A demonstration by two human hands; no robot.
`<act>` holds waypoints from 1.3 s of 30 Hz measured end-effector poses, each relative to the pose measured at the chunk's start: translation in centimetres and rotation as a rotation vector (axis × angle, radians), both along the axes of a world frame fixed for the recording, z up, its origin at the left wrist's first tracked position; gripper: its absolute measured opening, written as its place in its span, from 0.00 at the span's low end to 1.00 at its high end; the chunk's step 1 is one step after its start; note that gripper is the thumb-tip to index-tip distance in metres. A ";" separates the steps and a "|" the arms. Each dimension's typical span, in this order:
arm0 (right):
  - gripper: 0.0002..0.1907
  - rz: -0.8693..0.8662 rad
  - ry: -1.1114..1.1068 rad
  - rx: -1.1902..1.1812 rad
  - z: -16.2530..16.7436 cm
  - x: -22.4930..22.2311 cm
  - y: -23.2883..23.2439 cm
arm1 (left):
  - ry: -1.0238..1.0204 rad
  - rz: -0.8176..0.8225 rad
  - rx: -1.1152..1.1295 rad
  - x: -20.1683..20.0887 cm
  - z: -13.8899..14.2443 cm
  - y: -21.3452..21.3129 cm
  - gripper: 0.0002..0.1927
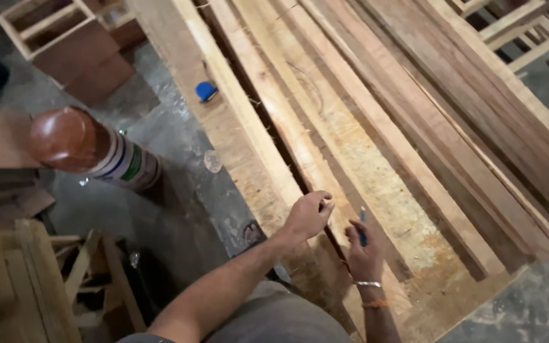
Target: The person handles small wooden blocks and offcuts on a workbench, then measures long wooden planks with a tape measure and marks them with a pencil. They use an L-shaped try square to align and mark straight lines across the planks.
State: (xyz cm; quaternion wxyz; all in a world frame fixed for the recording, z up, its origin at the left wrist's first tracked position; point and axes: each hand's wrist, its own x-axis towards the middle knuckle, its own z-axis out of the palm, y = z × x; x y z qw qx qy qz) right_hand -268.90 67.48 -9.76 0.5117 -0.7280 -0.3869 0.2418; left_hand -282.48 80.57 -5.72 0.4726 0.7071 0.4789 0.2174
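A: From the head camera, where's the blue pencil [362, 225]?
B: Clasped in the right hand [365, 254], fingers closed around it, tip pointing up past the fingertips, over a pale plank [325, 127].
A: And the left hand [308, 215]?
B: Fingers curled loosely, nearly closed, knuckles resting on the plank's edge, just left of the pencil. Left forearm reaches in diagonally; the right wrist wears a metal bangle [368, 284].

I count two bare hands, my left hand [308, 215] and right hand [365, 253], one blue pencil [362, 227], one brown-lidded plastic container [93, 150], one small blue object [206, 91], and perhaps eight long pale wooden planks [376, 127], overlapping and hard to separate.
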 end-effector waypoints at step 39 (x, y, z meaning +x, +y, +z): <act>0.33 0.013 -0.565 -0.215 4.5 -23.8 45.9 | -0.103 0.186 0.096 -24.1 -2.5 47.2 0.14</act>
